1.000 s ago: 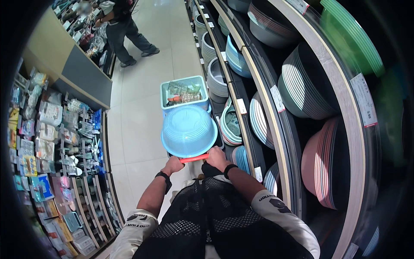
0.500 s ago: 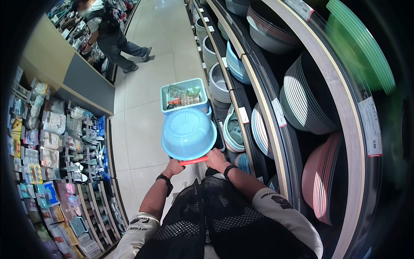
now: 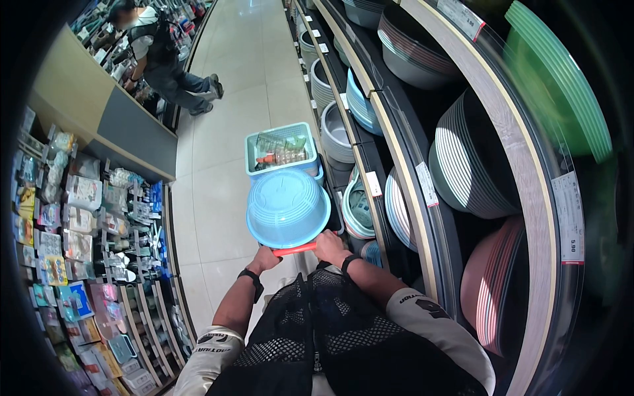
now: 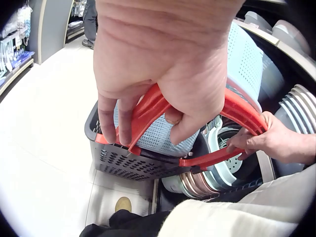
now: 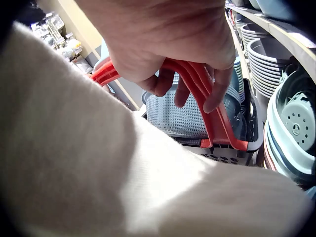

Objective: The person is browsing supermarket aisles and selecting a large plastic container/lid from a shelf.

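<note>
Both hands hold the red handle (image 3: 295, 249) of a dark shopping basket (image 4: 123, 160). My left hand (image 3: 264, 259) grips its left end, and in the left wrist view the left hand (image 4: 163, 74) has its fingers curled around the red bars. My right hand (image 3: 331, 247) grips the right end; the right wrist view shows the right hand (image 5: 173, 54) wrapped over the handle (image 5: 197, 89). A blue round basin (image 3: 288, 208) lies upside down on top, beside a light green rectangular basket (image 3: 249, 150) with clear and orange items inside.
Shelves with stacked basins (image 3: 472, 155) and price tags run along the right. Packaged goods (image 3: 82, 191) hang on the left, past a grey and beige panel (image 3: 135, 125). Another person (image 3: 162, 59) stands at the upper left, facing a display beside the tiled aisle.
The other person has shifted left and leans nearer the display. The right-hand shelves sit slightly lower in the head view. Both hands keep their hold on the handle.
</note>
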